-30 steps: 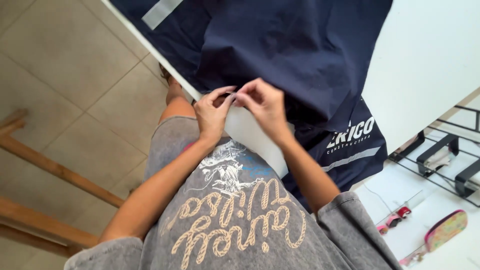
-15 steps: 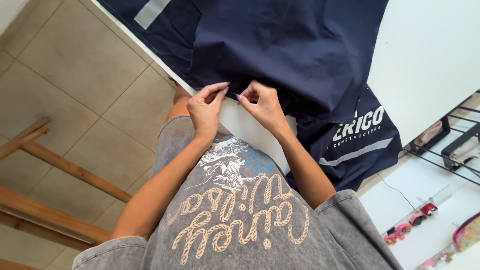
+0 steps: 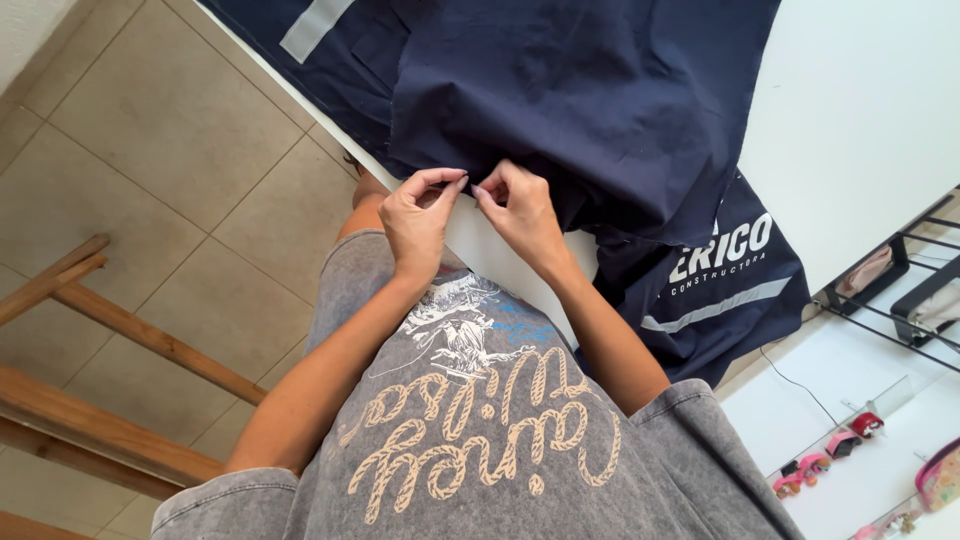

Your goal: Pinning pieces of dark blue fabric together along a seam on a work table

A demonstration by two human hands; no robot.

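A dark navy work garment with grey reflective strips lies spread over a white table and hangs off its near edge. My left hand and my right hand meet at the garment's lower edge, fingertips pinched on the cloth close together. Both hands sit over the table's edge, just above my grey printed shirt. What lies between the fingertips besides cloth is too small to tell.
Beige floor tiles run along the left, with a wooden frame of slanted bars on them. A black wire rack and a white surface with small pink and red items are at the right.
My hands have shifted slightly along the garment's edge and stay pinched together; the view has drifted, showing more floor and wooden frame.
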